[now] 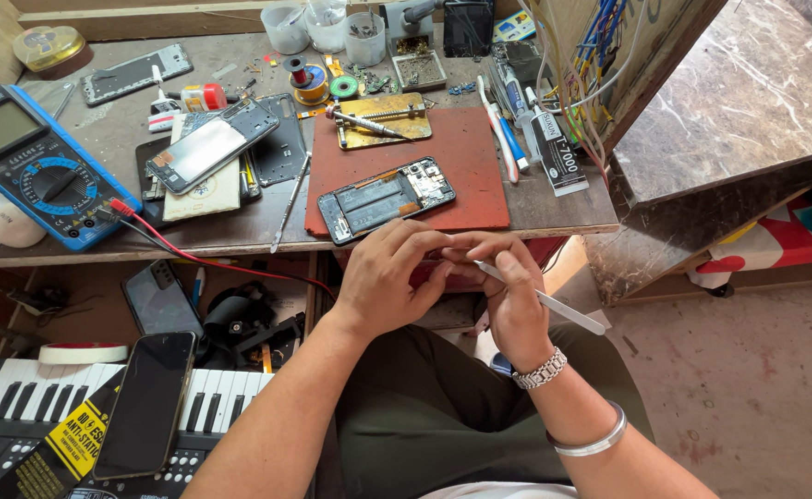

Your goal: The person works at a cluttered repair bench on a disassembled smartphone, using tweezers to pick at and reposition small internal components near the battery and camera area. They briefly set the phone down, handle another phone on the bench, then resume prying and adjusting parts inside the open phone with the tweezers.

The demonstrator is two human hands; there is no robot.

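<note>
left hand [389,277]: back up, fingers curled, tips meeting the right hand's | right hand [508,291]: fingers bent, pinching a slim white stick-shaped tool [554,303] that slants out to the right | wrists: close together above the lap | forearms: bare, angled in from below, converging toward the hands

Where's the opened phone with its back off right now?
In the head view, the opened phone lies on the red mat at the bench's front edge, just above the left hand and below the brass holder.
</note>
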